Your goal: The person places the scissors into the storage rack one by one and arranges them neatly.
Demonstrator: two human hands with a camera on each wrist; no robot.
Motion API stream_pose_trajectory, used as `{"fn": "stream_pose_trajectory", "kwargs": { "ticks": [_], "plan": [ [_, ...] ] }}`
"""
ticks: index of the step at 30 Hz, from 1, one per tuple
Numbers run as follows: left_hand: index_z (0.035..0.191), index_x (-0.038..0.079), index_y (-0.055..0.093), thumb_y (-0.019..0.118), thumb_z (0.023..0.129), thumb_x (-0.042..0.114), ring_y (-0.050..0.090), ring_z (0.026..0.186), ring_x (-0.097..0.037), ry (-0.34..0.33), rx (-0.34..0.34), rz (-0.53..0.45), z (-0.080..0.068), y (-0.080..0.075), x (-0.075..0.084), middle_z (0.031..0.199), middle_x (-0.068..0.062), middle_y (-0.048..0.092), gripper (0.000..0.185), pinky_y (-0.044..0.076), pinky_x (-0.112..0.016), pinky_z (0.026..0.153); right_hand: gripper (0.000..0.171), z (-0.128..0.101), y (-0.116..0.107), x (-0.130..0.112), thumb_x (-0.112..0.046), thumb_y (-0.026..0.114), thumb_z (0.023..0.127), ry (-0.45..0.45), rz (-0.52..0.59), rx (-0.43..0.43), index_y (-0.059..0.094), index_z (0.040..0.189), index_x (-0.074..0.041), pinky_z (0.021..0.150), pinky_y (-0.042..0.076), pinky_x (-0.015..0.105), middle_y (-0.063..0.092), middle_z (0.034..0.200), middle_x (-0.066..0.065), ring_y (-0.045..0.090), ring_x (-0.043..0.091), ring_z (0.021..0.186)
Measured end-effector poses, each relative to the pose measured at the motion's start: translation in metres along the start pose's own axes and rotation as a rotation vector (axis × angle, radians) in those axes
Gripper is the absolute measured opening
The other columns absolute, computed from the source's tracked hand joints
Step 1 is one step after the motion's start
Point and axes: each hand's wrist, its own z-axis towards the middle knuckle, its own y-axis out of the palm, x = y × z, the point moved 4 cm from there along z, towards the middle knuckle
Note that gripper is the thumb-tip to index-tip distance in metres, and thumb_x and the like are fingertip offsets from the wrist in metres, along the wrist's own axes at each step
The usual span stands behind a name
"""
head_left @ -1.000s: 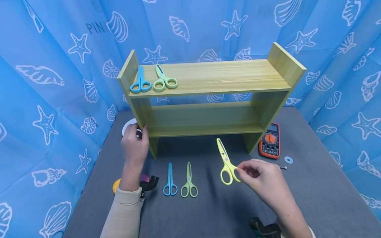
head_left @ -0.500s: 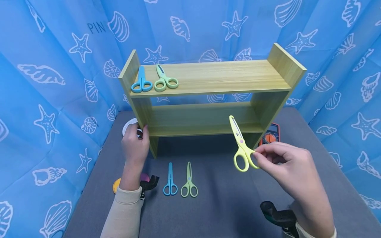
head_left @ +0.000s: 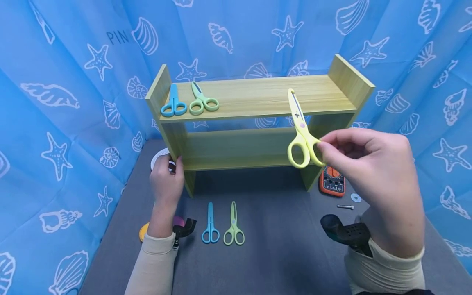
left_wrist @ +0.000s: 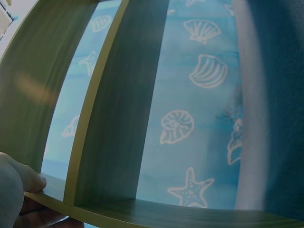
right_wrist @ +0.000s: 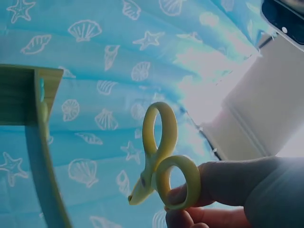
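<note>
My right hand (head_left: 372, 164) pinches a pair of yellow scissors (head_left: 302, 131) by one finger loop. They are held up in the air with the blades pointing up, overlapping the right part of the wooden shelf (head_left: 258, 96) in the head view. In the right wrist view the yellow scissors (right_wrist: 164, 142) show their loops, with thumb and fingers at one of them. My left hand (head_left: 167, 176) grips the front edge of the shelf's left side panel; the left wrist view shows thumb and fingers (left_wrist: 28, 180) on either side of that panel.
Blue scissors (head_left: 173, 102) and green scissors (head_left: 202, 98) lie on the top board at left. Another blue pair (head_left: 210, 225) and green pair (head_left: 234, 227) lie on the grey table (head_left: 276, 254). At right are a multimeter (head_left: 332, 180), a bolt (head_left: 345, 207) and a washer (head_left: 355, 198).
My right hand has lifted the yellow scissors from low over the table up to the height of the top board, moving slightly right as well. My left hand stays on the side panel.
</note>
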Motion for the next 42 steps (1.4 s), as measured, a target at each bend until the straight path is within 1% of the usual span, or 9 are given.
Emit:
{"fn": "stream_pose_trajectory", "kwargs": {
  "ticks": [7,13,17,20,26,32,36,39,42],
  "plan": [
    [0.099,-0.006,0.064,0.068,0.099,0.011,0.062,0.069,-0.037,0.002,-0.013,0.014,-0.002,0.000,-0.002,0.088,-0.021,0.062,0.018,0.049,-0.043,0.056,0.015,0.038,0.001,-0.016,-0.030,0.081,0.089,0.019,-0.022,-0.040,0.082,0.095,-0.016,0.060,0.051,0.015,0.075,0.083,0.002,0.066,0.016,0.069],
    [0.100,-0.006,0.064,0.067,0.099,0.011,0.062,0.069,-0.036,0.015,-0.017,0.012,0.000,-0.001,-0.002,0.088,-0.020,0.062,0.018,0.049,-0.042,0.055,0.023,0.076,0.015,-0.038,-0.032,0.077,0.091,0.058,-0.054,-0.115,0.082,0.101,-0.012,0.063,0.048,0.023,0.075,0.089,0.004,0.061,0.019,0.081],
    [0.099,-0.007,0.064,0.068,0.098,0.008,0.062,0.067,-0.033,0.020,-0.005,0.005,0.000,-0.001,-0.001,0.087,-0.020,0.063,0.016,0.049,-0.042,0.054,0.025,0.097,0.034,-0.050,-0.029,0.071,0.093,0.081,-0.075,-0.208,0.082,0.105,-0.010,0.064,0.048,0.027,0.074,0.092,0.005,0.061,0.020,0.079],
    [0.098,-0.007,0.065,0.068,0.097,0.007,0.062,0.067,-0.031,0.021,0.005,0.001,0.000,-0.001,-0.001,0.086,-0.019,0.063,0.014,0.048,-0.041,0.054,0.023,0.111,0.053,-0.054,-0.026,0.067,0.094,0.067,-0.097,-0.267,0.082,0.103,-0.012,0.058,0.046,0.028,0.073,0.090,0.004,0.059,0.020,0.070],
    [0.099,-0.007,0.065,0.068,0.097,0.008,0.063,0.069,-0.032,0.010,-0.001,0.012,0.000,-0.001,0.000,0.087,-0.020,0.063,0.016,0.050,-0.043,0.055,0.021,0.136,0.091,-0.058,-0.017,0.063,0.090,0.055,-0.178,-0.366,0.083,0.096,-0.012,0.052,0.034,0.029,0.071,0.085,0.004,0.045,0.014,0.056],
    [0.099,-0.007,0.064,0.068,0.098,0.010,0.063,0.069,-0.033,0.007,-0.005,0.017,0.001,-0.002,0.000,0.086,-0.020,0.063,0.017,0.050,-0.042,0.055,0.021,0.149,0.124,-0.046,-0.008,0.058,0.083,0.079,-0.229,-0.429,0.078,0.075,-0.008,0.060,0.038,0.030,0.064,0.068,0.001,0.048,0.016,0.061],
    [0.099,-0.007,0.065,0.068,0.098,0.009,0.063,0.069,-0.033,0.012,0.002,0.013,0.001,-0.002,0.000,0.087,-0.020,0.064,0.016,0.049,-0.041,0.055,0.022,0.151,0.136,-0.040,-0.009,0.059,0.082,0.057,-0.256,-0.448,0.076,0.069,-0.007,0.064,0.039,0.031,0.063,0.063,0.000,0.052,0.019,0.069],
    [0.100,-0.006,0.066,0.068,0.098,0.009,0.063,0.069,-0.034,0.015,0.003,0.012,0.001,-0.001,0.000,0.088,-0.019,0.064,0.015,0.048,-0.040,0.054,0.021,0.148,0.136,-0.037,-0.015,0.061,0.086,0.065,-0.237,-0.455,0.080,0.078,-0.009,0.068,0.042,0.031,0.069,0.071,0.002,0.055,0.019,0.075],
    [0.100,-0.006,0.066,0.068,0.098,0.009,0.063,0.069,-0.034,0.014,0.007,0.009,0.001,-0.001,0.000,0.088,-0.019,0.064,0.015,0.048,-0.040,0.054,0.024,0.144,0.129,-0.037,-0.021,0.061,0.092,0.072,-0.213,-0.438,0.083,0.094,-0.010,0.074,0.044,0.032,0.074,0.088,0.003,0.057,0.019,0.082]
  ]
}}
